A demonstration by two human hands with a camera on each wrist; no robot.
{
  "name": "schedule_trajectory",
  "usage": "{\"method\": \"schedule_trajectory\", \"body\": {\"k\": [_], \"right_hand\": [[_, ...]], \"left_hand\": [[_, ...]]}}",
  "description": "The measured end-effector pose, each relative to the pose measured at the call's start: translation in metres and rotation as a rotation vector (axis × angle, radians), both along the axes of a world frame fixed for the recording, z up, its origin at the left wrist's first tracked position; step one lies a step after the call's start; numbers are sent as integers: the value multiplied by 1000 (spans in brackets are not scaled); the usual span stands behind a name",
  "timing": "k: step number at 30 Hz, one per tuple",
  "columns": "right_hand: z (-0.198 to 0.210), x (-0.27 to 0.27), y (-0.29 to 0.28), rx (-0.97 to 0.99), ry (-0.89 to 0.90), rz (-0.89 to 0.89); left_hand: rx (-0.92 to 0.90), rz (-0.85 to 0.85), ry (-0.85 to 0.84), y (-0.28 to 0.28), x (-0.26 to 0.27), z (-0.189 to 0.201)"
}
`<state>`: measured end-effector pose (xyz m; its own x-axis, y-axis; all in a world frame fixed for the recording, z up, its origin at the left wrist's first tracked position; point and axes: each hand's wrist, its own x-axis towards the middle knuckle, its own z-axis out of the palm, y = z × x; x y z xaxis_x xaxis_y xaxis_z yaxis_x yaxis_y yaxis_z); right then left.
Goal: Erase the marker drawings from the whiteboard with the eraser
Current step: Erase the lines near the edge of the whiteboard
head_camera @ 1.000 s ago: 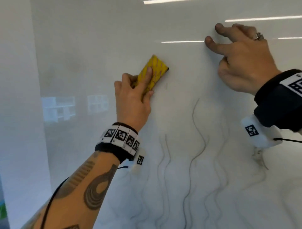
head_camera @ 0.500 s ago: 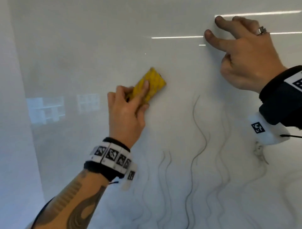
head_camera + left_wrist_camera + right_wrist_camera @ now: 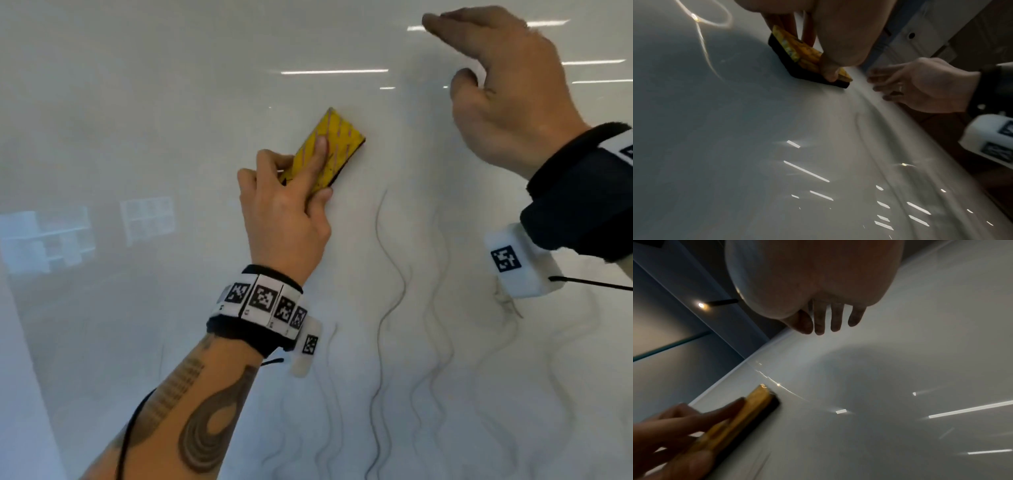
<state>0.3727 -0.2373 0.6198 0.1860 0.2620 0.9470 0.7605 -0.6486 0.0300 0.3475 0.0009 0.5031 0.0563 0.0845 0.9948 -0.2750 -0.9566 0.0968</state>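
**Eraser held flat against the whiteboard, wavy lines remaining**

Left to right: the whiteboard (image 3: 144, 102) carries dim window reflections at its left. The left hand (image 3: 284, 219) holds the yellow eraser (image 3: 325, 147) flat on the board, forefinger laid along its back, thumb at its edge; the dark felt side shows only in the wrist views. Faint wavy marker lines (image 3: 390, 274) run below and to the right, partly smeared. The right hand (image 3: 507, 89) is loosely spread, holding nothing; whether its fingertips touch the board cannot be told.

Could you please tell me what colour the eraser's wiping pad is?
Black, beneath the rectangular eraser's yellow top; the left wrist view shows it best.
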Motion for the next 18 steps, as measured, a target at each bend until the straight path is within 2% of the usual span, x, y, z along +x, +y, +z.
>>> {"method": "schedule_trajectory", "body": {"k": [2,4,5,7,9,13,14,16,18], "right_hand": [[-4,-3,-9,43,-67,19],[-11,-3,-23,56,-90,20],[-16,-4,-31,58,-93,17],[-28,-4,-51,63,-114,15],[-40,-1,-73,60,-114,22],[-59,13,-110,26,-56,-17],[-64,19,-117,4,-56,-33],[-71,29,-128,-37,-85,-38],[-76,37,-136,-53,-124,-18]], "left_hand": [[179,26,26,-33,7,-19],[473,16,136,-52,7,-78],[561,5,193,-52,3,-109],[609,-9,248,-41,-6,-136],[567,19,218,-31,-6,-117],[182,53,54,-37,5,-21],[114,62,36,-46,10,-7],[107,79,21,-76,18,-14],[260,82,71,-112,24,-66]]}}
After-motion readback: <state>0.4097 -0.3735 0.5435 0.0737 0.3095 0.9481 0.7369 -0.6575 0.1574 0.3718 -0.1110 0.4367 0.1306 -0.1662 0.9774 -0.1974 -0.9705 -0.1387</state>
